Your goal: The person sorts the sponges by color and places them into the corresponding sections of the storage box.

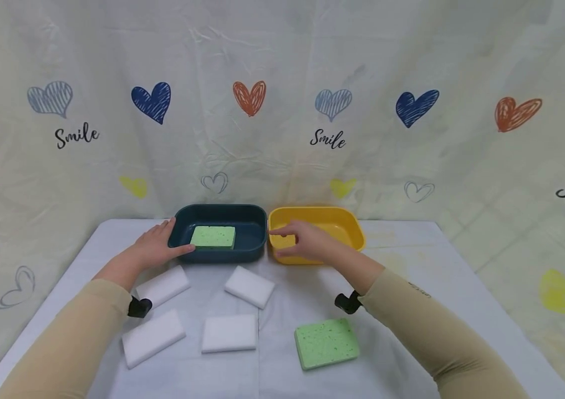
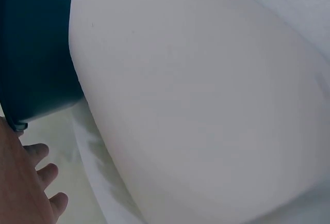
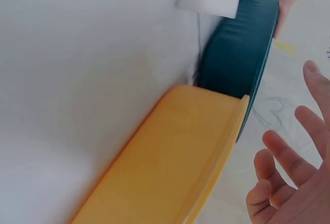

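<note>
My left hand (image 1: 154,244) rests at the left end of a dark teal plastic bin (image 1: 249,254), thumb along its near rim, fingers extended beside the left rim. A green speckled sponge (image 1: 213,236) lies flat inside that bin. Over the left part of a yellow bin (image 1: 347,228) hovers my right hand (image 1: 309,242), index finger pointing toward the teal bin. In the right wrist view the right hand (image 3: 294,182) has loosely bent, spread fingers with nothing between them. The two bins stand side by side, their ends close together.
White sponge blocks lie in front of the bins: two at left (image 1: 162,285), one in the middle (image 1: 229,333) and one nearer the bins (image 1: 249,286). Another green sponge (image 1: 327,343) lies at front right. Behind the table (image 1: 402,310) hangs a heart-printed cloth (image 1: 282,50).
</note>
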Demonstrator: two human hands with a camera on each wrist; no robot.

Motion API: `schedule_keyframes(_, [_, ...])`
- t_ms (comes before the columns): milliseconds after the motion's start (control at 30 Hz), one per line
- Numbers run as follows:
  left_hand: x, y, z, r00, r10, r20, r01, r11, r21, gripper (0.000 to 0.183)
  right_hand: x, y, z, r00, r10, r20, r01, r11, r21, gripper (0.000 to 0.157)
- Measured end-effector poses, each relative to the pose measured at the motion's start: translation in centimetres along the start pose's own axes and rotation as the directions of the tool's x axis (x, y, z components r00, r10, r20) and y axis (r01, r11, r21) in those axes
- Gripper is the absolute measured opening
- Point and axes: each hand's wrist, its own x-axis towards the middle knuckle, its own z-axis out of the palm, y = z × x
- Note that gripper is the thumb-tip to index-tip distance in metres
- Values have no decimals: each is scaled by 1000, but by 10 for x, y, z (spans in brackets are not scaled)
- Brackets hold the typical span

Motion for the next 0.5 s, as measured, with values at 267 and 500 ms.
schedule_keyframes(267, [-1,3,-2,1000,-3,-6,3,1000,5,119,-53,37,-5,999,10,-38,-11,1000,-12,53])
schedule_keyframes(500, [-2,5,-2,1000,-14,-9,14,1000,0,120,-100,67,-11,994,97,-45,-98,994,-38,64])
